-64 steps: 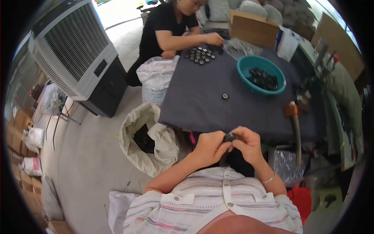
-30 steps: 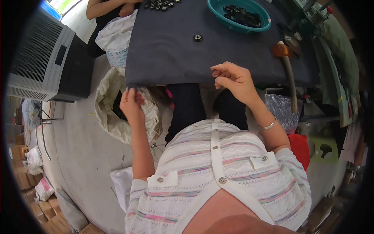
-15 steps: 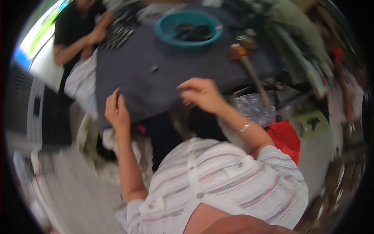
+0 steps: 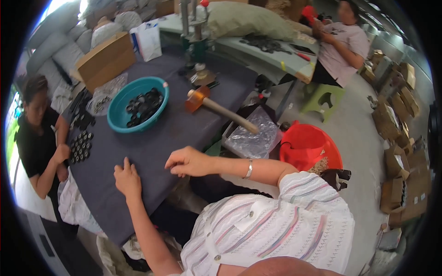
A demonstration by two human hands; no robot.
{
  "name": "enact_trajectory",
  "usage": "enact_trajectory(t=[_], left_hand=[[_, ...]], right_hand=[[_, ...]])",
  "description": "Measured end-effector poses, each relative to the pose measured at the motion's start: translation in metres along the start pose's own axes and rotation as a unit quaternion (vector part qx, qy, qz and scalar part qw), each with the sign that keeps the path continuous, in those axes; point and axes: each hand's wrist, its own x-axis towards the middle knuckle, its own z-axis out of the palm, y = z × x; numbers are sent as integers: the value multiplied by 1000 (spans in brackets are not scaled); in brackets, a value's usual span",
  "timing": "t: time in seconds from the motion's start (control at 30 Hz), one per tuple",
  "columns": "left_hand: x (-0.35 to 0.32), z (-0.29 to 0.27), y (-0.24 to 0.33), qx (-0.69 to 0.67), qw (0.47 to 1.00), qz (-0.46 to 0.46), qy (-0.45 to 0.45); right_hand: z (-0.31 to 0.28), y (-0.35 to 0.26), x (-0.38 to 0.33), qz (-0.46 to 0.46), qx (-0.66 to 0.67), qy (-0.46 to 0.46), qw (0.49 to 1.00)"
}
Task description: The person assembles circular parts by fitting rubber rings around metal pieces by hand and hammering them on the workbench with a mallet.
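Observation:
My left hand (image 4: pixel 128 179) is over the near part of the dark cloth-covered table (image 4: pixel 103 198), its fingers apart and pointing away from me. What lies under its fingertips is hidden. To its right hovers my right hand (image 4: pixel 191 162), fingers loosely bent and pointing left, with no object showing in them. Beyond both hands stands a teal basin (image 4: pixel 119 126) holding several black ring-shaped parts (image 4: pixel 143 106). A mallet (image 4: pixel 216 106) with an orange head and wooden handle rests to the right of the basin, its handle jutting past the table edge.
Rows of small black parts (image 4: pixel 80 147) lie by a co-worker (image 4: pixel 39 133) at left. A green press (image 4: pixel 195 48) and cardboard box (image 4: pixel 103 60) stand at the back. At right are a red bucket (image 4: pixel 329 147), a green stool (image 4: pixel 324 102) and another person (image 4: pixel 343 46).
The view has swung right and tilted up. My right forearm now lies more level, and both hands are lower in the picture. The small part seen on the cloth before is out of sight.

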Motion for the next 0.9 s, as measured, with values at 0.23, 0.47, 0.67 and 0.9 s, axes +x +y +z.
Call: enact_trajectory(t=[0.23,0.47,0.67,0.9], left_hand=[[7,5,2,-72,995,37,56],[3,2,-6,-116,993,1,34],[1,-1,-8,-153,987,-22,33],[4,-2,-7,-199,978,-27,53]], right_hand=[[-43,-26,37,-43,-74,81,993],[-89,-36,145,-81,-266,135,951],[-79,-4,243,-51,-483,7,874],[-44,30,295,0,-621,-106,776]])
